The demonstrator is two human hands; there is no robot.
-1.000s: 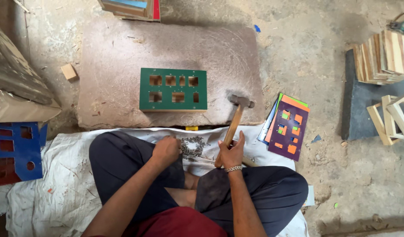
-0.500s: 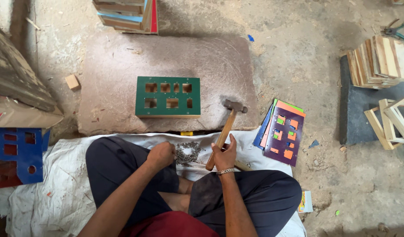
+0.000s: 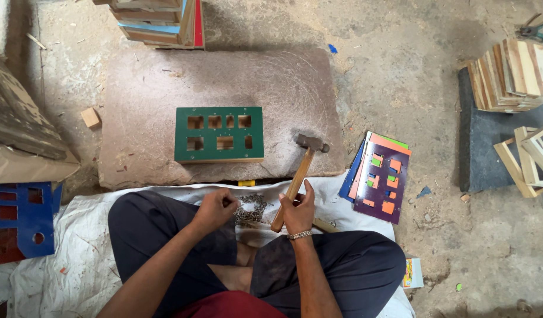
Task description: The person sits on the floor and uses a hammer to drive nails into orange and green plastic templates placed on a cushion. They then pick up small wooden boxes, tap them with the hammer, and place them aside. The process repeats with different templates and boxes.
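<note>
One hammer [image 3: 299,176] was present, its wooden handle gripped low by the right hand [image 3: 299,211], fingers wrapped closed around it. The shaft slanted up and away from the person, and the metal head lay on the near right edge of the stone slab [image 3: 153,88]. One green panel [image 3: 219,134] lay flat on the slab's middle, well apart from the hammer head; seven rectangular cut-outs were counted in it, four in the far row and three in the near. The left hand [image 3: 215,209] was curled shut, knuckles up, at a small heap of nails [image 3: 251,207] on the white cloth [image 3: 77,259] before the crossed legs; whether it held any could not be told. One stack of coloured panels [image 3: 380,176] lay right of the slab, a purple one on top. One blue panel [image 3: 18,221] lay at the far left.
</note>
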